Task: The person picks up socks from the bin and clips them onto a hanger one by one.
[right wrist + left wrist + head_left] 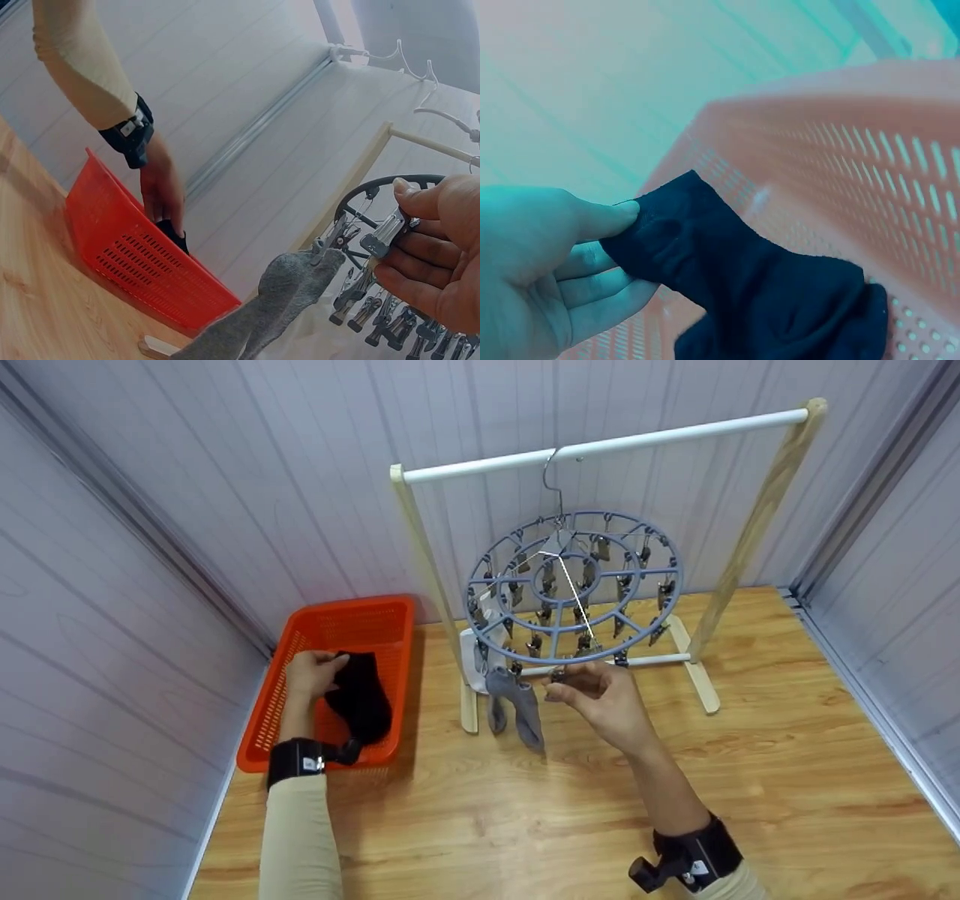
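My left hand [309, 679] pinches the cuff of a black sock [361, 697] over the orange basket [409, 660]. In the left wrist view the black sock [742, 262] hangs from between thumb and fingers, its foot lower in the basket. My right hand [600, 701] is at the front rim of a round grey clip hanger [556, 658]. In the right wrist view its thumb and fingers hold a metal clip [386, 234]. Just left of that hand, a grey sock [523, 712] hangs from the rim by clips; a white item [472, 660] hangs behind it.
The hanger hooks over the white bar [637, 441] of a wooden-legged rack [757, 532]. Many metal clips dangle from its rings. A wood-patterned surface [555, 817] lies beneath, with pale panel walls [322, 472] behind and at both sides.
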Tool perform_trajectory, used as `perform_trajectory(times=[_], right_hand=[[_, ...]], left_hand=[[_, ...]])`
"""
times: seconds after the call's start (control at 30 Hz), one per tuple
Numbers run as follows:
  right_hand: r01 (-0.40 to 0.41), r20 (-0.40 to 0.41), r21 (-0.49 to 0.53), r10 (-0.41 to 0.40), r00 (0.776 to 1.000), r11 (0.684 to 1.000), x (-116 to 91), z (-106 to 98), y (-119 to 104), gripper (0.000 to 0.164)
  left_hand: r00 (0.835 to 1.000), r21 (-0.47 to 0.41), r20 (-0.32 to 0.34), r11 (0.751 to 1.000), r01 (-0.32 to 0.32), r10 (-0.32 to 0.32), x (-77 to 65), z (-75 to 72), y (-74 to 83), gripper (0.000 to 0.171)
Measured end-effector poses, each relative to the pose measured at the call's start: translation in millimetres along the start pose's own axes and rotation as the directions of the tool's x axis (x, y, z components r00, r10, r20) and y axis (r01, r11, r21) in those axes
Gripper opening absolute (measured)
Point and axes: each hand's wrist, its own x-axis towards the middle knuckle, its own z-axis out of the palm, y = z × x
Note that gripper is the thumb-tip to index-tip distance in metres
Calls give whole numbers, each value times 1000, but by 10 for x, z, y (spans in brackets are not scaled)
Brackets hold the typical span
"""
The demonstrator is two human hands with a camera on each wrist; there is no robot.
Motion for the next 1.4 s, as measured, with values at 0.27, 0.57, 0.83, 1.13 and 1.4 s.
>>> perform_trajectory(times=[0.27,0.57,0.83,1.13,1.4], right_hand=[[12,15,10,-12,1000,1000,8,6,10,23],[25,10,10,-26,1000,1000,2,-22,10,21],[33,20,30,-33,999,999,-1,-20,8,22],[9,11,55,-10,1000,998,10,-7,-8,21],[19,22,63,-20,1000,998,11,-15,-14,22]], left_hand=[[984,69,-120,990,-122,130,-314,-91,87,45],[895,59,-295,941,-334,336,-739,-53,398,34],[788,-5,-417,865,-501,454,-1068,56,655,27],[711,-100,-483,774,-625,511,-1403,342,861,19],[746,-165,-427,767,-620,511,-1634,733,955,14]])
